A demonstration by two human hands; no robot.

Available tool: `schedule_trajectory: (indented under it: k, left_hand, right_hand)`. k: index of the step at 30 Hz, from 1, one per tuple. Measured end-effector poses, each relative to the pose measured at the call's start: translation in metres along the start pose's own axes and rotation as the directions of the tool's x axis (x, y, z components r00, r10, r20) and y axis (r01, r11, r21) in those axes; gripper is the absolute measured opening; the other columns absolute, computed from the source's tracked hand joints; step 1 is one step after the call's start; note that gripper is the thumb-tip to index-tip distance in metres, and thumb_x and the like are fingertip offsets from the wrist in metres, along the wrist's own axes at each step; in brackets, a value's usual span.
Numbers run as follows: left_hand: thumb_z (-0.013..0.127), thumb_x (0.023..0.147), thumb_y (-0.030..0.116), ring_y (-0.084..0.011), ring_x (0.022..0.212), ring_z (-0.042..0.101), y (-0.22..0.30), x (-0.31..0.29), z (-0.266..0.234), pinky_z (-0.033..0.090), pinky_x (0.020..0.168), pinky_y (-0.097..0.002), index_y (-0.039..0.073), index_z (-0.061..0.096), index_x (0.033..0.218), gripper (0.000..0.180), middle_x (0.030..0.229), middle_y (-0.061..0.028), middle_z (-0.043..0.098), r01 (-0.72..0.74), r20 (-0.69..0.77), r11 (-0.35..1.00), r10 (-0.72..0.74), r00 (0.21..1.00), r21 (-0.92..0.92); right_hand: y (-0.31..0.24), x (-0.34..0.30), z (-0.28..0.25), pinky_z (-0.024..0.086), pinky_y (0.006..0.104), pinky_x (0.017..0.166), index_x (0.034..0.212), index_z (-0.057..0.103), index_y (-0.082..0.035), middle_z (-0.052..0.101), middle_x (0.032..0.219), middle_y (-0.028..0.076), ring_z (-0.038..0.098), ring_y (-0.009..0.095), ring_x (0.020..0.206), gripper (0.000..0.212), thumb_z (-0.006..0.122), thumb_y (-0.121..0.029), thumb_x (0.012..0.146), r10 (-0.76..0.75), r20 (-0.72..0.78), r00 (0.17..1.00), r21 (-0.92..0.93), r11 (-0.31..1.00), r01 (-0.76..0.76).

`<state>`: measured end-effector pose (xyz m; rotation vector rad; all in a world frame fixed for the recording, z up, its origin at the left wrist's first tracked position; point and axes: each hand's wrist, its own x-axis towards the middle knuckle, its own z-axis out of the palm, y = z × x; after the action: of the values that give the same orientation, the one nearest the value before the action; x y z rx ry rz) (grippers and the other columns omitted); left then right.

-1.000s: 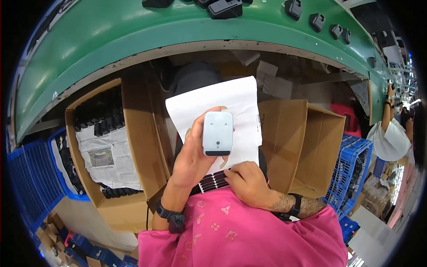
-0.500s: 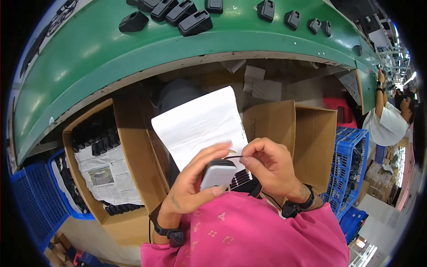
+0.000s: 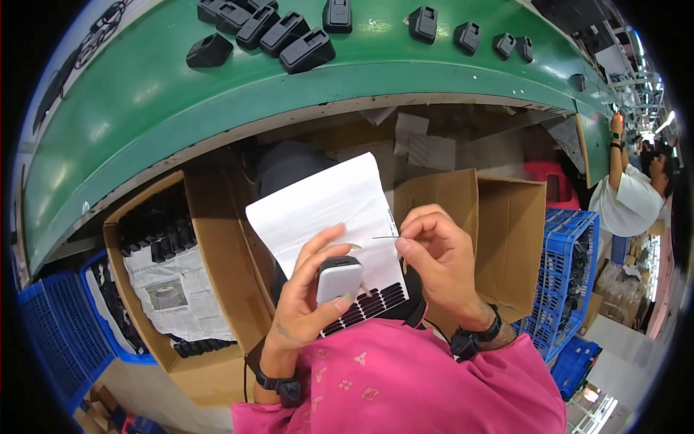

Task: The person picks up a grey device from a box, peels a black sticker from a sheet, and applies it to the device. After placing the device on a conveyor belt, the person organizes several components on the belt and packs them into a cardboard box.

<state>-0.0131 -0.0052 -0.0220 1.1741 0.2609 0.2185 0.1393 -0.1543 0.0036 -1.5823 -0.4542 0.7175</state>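
Note:
My left hand (image 3: 298, 302) is wrapped round a small device with a pale grey face (image 3: 338, 281) and a black end, its thumb along the lower edge. My right hand (image 3: 442, 262) is to the right, thumb and forefinger pinching a thin dark strip (image 3: 385, 237) seen almost edge-on. The strip points left toward the device but is apart from it. Beneath both hands a white label sheet (image 3: 318, 195) lies over my lap, with rows of black rectangular labels (image 3: 374, 307) at its near end, partly covered by my left hand.
Black charger-like units (image 3: 307, 50) stand on a green bench (image 3: 144, 108) ahead. An open carton (image 3: 224, 282) with black parts and newspaper is at left, another carton (image 3: 510, 239) at right. Blue crates (image 3: 560, 267) flank them. A co-worker (image 3: 627, 195) sits far right.
My right hand has drawn back from the device with the dark strip still pinched. My left hand has moved slightly left and down with the device, uncovering more black labels.

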Motion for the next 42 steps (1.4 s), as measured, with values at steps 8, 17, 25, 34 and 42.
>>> schedule_trajectory:
  k: [8,17,25,34,42]
  left_hand:
    - [0.061,0.083,0.002,-0.0223,0.099,0.059,0.017,-0.001,0.031,0.047,0.088,-0.0332,-0.001,0.031,0.131,0.057,0.113,-0.0157,0.053,0.069,-0.092,0.99,-0.057,0.994,0.125]
    - [0.061,0.084,0.004,-0.0254,0.097,0.059,0.033,-0.003,0.041,0.046,0.086,-0.035,-0.002,0.026,0.135,0.062,0.111,-0.02,0.054,0.015,-0.006,0.978,-0.015,1.0,0.209]
    - [0.06,0.083,0.002,-0.0182,0.102,0.052,0.031,-0.005,0.039,0.043,0.087,-0.0307,-0.001,0.025,0.135,0.062,0.115,-0.0151,0.05,0.017,0.005,0.971,-0.019,1.0,0.239]
    - [0.06,0.083,0.003,-0.0187,0.102,0.053,0.033,-0.006,0.038,0.044,0.087,-0.0311,-0.002,0.026,0.135,0.062,0.115,-0.0154,0.051,-0.008,-0.003,0.962,0.009,1.0,0.272]
    - [0.06,0.082,0.003,-0.0185,0.1,0.054,0.032,-0.006,0.037,0.044,0.085,-0.031,-0.002,0.027,0.134,0.061,0.113,-0.0157,0.052,-0.022,-0.008,0.954,0.026,1.0,0.3]
  right_hand:
    - [-0.065,-0.005,0.005,0.043,0.0218,0.059,0.088,0.051,0.002,0.056,0.084,0.008,0.052,0.007,0.068,0.01,0.06,0.001,0.085,0.302,0.276,0.912,0.246,0.895,-0.371]
    - [-0.08,-0.005,0.015,0.046,0.0216,0.055,0.087,0.052,0.004,0.056,0.077,0.007,0.056,0.009,0.062,0.011,0.062,0.002,0.082,0.323,0.269,0.907,0.239,0.891,-0.387]
    - [-0.076,-0.005,0.017,0.049,0.0226,0.057,0.086,0.052,0.004,0.056,0.077,0.007,0.057,0.01,0.062,0.011,0.062,0.002,0.082,0.322,0.273,0.907,0.252,0.886,-0.39]
    - [-0.075,-0.004,0.018,0.049,0.023,0.058,0.085,0.051,0.005,0.055,0.076,0.008,0.057,0.01,0.061,0.011,0.061,0.002,0.082,0.296,0.294,0.909,0.246,0.896,-0.371]
    - [-0.069,-0.006,0.017,0.045,0.0186,0.056,0.091,0.052,0.005,0.057,0.078,0.004,0.057,0.005,0.067,0.007,0.058,0.003,0.087,0.248,0.322,0.914,0.26,0.905,-0.337]
